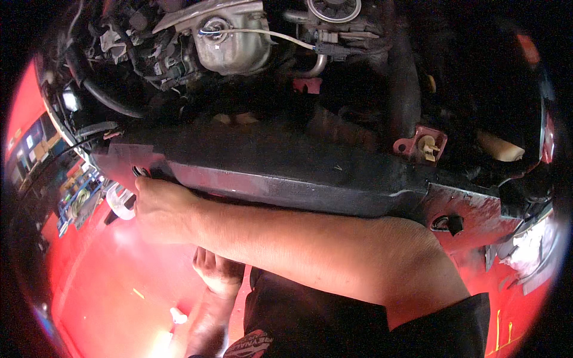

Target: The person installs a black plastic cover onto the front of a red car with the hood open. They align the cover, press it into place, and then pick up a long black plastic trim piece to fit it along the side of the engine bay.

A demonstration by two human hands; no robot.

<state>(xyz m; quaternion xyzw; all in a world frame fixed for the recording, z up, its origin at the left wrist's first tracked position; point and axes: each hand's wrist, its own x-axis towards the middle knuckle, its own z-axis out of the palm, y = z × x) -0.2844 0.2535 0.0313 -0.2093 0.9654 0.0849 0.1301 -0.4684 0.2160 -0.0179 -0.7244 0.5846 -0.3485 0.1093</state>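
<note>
My right arm stretches leftward along a black crossbar at the front of an open engine bay. My right hand is closed at the bar's left end, its fingertips at a small dark fitting; what they grip is unclear. Beside it, below the bar, is a translucent white plastic piece. My left hand comes up from below with curled fingers, partly under my right forearm; anything in it is hidden.
Above are a metal housing with a pale wire, hoses and a pink bracket. A red floor shows below, with shelves of items at the far left and a pale headlamp area at right.
</note>
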